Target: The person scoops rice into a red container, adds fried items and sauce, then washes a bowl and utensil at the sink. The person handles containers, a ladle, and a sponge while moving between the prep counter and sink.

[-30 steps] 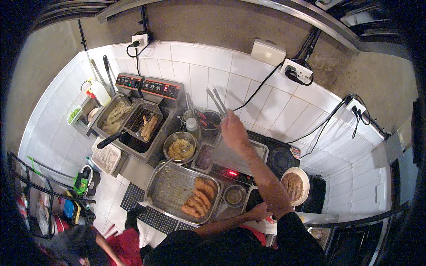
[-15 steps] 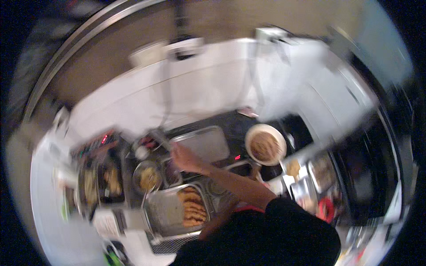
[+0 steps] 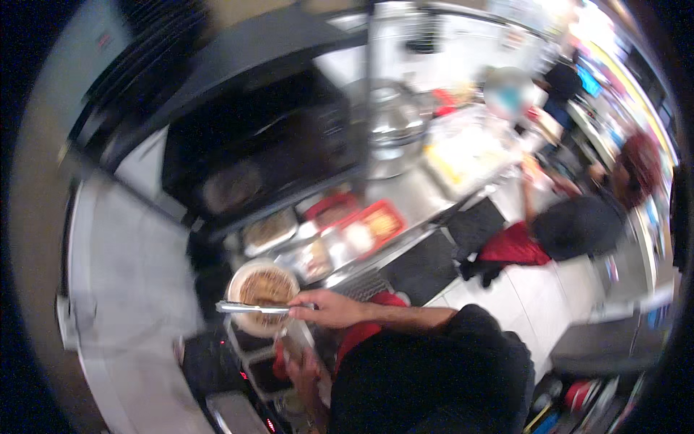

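My right hand is closed around the handle end of metal tongs. They lie level across a round white tub filled with brown, crumbly-looking food. Below it, my left hand has its fingers curled against a shiny, pale thing, possibly a small metal pan; blur hides its exact kind. Something red shows beside those fingers.
Behind the tub stand several food pans and a red tray. A black oven-like unit is above them. Large metal bowls sit farther along the counter. A co-worker stands at the right. Black cooktops with red displays lie lower left.
The view has swung right, from the cooktops and breaded food to the tub, oven and co-worker. My right hand, earlier reaching over the cooktop, is now at the tub with tongs.
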Available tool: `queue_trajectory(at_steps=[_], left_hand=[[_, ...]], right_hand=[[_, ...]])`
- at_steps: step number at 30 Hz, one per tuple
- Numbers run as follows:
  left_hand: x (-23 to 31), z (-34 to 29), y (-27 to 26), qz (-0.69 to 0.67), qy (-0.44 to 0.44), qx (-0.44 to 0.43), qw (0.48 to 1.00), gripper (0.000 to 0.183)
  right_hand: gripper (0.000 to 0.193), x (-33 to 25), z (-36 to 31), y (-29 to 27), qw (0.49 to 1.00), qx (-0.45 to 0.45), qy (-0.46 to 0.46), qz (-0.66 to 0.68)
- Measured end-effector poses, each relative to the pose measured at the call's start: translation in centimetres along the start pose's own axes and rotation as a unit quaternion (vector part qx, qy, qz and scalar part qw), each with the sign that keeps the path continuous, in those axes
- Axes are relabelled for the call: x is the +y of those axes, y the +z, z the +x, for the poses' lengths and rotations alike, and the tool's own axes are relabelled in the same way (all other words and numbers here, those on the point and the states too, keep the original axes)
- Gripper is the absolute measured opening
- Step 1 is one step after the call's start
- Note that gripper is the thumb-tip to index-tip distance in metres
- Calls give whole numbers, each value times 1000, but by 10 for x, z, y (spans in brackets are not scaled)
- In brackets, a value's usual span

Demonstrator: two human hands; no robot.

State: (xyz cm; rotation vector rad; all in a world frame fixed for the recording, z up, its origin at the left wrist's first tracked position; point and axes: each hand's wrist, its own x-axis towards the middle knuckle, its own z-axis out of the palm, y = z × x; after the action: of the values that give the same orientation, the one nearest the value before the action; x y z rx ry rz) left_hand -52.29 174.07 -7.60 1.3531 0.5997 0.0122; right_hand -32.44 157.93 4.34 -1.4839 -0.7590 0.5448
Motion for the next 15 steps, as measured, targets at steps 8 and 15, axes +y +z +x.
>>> queue_trajectory(at_steps=[8, 15], left_hand=[[24, -9, 100, 111, -108, -47, 987, 41], [-13, 7, 209, 102, -96, -55, 989, 46]], right_hand=[[43, 8, -141, -135, 910, 324, 216, 141], [46, 15, -187, -196, 949, 284, 138, 20]])
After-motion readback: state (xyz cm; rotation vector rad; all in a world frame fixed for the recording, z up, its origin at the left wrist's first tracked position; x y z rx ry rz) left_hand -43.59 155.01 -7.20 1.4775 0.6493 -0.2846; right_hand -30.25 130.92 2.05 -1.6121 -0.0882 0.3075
